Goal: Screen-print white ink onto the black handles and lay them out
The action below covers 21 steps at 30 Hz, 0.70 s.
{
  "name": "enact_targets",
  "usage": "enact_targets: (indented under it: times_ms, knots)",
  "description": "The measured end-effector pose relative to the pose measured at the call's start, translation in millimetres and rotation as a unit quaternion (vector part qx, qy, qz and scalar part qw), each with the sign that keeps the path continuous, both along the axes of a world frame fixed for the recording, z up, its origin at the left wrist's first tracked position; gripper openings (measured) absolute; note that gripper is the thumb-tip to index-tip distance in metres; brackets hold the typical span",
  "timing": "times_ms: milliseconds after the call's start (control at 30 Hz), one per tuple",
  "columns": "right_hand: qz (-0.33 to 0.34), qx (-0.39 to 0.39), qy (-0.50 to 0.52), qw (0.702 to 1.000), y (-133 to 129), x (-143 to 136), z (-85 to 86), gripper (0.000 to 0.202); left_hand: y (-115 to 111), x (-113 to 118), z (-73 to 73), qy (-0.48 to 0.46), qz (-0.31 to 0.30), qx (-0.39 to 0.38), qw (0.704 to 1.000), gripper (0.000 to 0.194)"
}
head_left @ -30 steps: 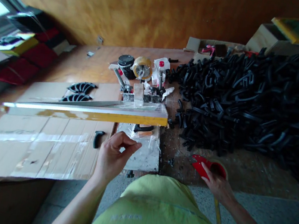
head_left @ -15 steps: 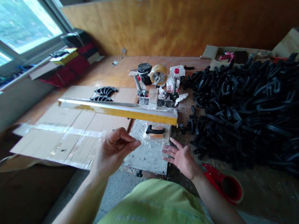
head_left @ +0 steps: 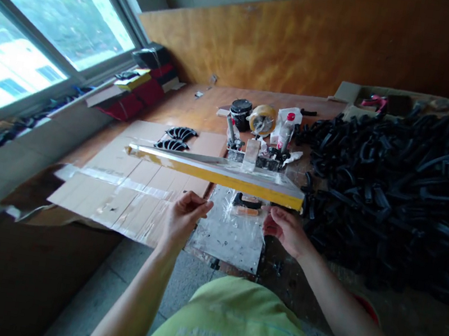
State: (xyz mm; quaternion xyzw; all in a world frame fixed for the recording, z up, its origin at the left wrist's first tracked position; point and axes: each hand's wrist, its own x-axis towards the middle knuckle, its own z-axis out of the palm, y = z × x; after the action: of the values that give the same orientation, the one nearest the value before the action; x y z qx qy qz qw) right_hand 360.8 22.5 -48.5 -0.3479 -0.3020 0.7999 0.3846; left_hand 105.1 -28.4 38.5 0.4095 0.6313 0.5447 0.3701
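My left hand point(head_left: 187, 216) is closed in a pinch above the left edge of the metal plate point(head_left: 230, 240); anything between its fingertips is too small to make out. On the right side of the plate, my right hand point(head_left: 285, 230) has its fingers partly curled and apart, with nothing visible in them. Between the hands a black handle-shaped part point(head_left: 247, 201) lies on an orange block point(head_left: 245, 211) on the plate. Just beyond it, a long frame with a yellow edge point(head_left: 222, 179) spans the plate, raised above it.
Flat cardboard point(head_left: 117, 196) at the left bears black curved parts point(head_left: 178, 138). A large pile of black parts point(head_left: 396, 184) fills the right. Behind the frame stand a black jar point(head_left: 240, 115), a tape roll point(head_left: 263, 121) and a red-capped bottle point(head_left: 286, 132).
The view has turned, so the scene sits differently. My right hand's spread fingers have curled in and come near the plate's right edge. My left hand remains pinched.
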Motion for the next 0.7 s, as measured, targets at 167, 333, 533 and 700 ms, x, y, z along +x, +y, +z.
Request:
enact_targets:
  times_ms: [167, 333, 533, 700]
  knots:
    - [0.076, -0.036, 0.053, 0.995, 13.1, -22.5, -7.0, 0.055, 4.8, -11.3, -5.8, -0.012, 0.011, 0.003, 1.0, 0.03]
    - [0.123, -0.021, 0.06, 0.99, 15.5, -36.4, -7.8, 0.056, 8.6, -18.4, -7.5, -0.015, 0.015, 0.001, 1.0, 0.031]
    - [0.094, -0.005, -0.03, 0.995, 15.6, -43.6, -20.7, 0.039, 10.9, -26.9, -11.3, -0.035, 0.026, -0.002, 0.999, 0.032]
    - [0.041, 0.052, -0.112, 0.991, 38.0, -39.1, -17.1, 0.029, 28.6, -42.5, -51.1, -0.054, 0.038, -0.027, 0.997, 0.033]
